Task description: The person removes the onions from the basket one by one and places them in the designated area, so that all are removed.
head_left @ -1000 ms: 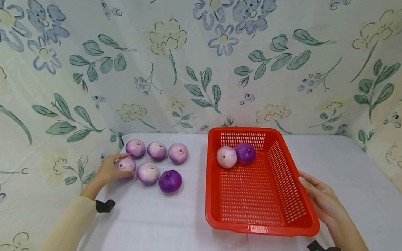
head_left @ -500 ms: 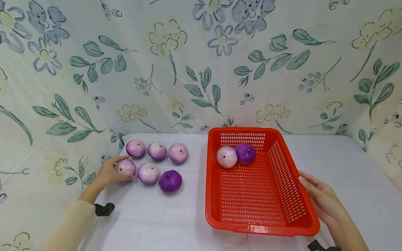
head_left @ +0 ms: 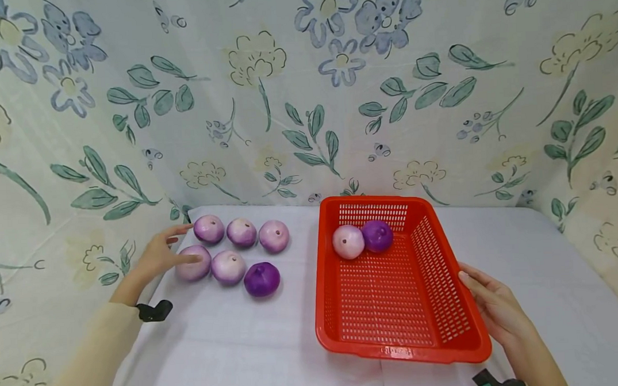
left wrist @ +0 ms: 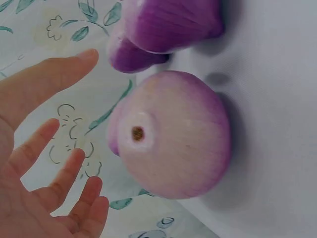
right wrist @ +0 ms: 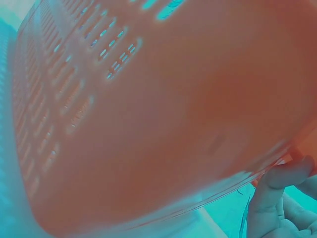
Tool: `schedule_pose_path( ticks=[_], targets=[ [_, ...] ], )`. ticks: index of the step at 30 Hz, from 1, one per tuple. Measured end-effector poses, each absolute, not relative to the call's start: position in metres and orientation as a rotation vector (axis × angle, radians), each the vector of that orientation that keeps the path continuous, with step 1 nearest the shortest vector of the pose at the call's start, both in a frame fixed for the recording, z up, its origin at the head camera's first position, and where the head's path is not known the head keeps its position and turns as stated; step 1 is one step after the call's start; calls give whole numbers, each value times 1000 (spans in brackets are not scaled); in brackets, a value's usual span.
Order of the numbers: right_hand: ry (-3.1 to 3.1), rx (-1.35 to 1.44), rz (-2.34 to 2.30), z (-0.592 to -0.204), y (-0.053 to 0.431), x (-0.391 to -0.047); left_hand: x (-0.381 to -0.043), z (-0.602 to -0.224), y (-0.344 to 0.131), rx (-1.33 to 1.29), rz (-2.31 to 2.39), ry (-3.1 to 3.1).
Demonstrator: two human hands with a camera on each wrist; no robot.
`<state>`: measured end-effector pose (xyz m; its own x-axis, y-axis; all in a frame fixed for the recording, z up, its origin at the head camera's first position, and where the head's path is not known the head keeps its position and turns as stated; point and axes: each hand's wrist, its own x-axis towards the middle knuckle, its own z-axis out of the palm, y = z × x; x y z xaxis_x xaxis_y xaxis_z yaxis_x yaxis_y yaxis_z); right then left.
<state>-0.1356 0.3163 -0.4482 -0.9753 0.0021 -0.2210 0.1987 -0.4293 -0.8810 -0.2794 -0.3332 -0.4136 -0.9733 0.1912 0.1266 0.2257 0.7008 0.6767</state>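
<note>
My left hand [head_left: 159, 258] hovers over the leftmost onion [head_left: 194, 270] in the head view, its fingers spread and holding nothing. In the left wrist view, a gap shows between the spread fingers [left wrist: 64, 181] and a pale purple onion [left wrist: 176, 136] with a brown spot. Several more red onions rest beside it in two rows, among them a darker purple onion [head_left: 262, 279]. My right hand [head_left: 500, 311] grips the right rim of a red plastic basket [head_left: 404, 353], thumb and fingers at its edge. The right wrist view shows that basket's wall [right wrist: 163, 124] close up.
Inside the basket, toward its back left, a pale onion [head_left: 348, 242] and a dark purple onion [head_left: 377, 236] lie side by side. A white cloth [head_left: 233, 346] covers the table. Floral fabric [head_left: 294, 101] hangs behind and at both sides.
My left hand has loosened from around the leftmost onion and drawn back up and left, its fingers opening. That onion has turned slightly. The right hand and basket have stayed put.
</note>
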Motion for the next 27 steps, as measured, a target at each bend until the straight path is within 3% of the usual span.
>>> schedule_pose_path(
  ticks=[13,27],
  targets=[
    [1570,255,-2570,-449,316,-134,-286,-356,-282,-470,-1232,-2822],
    [1571,211,-2580,-450,316,-133,-291,-318,-178,-883,-1308,-2723]
  ],
)
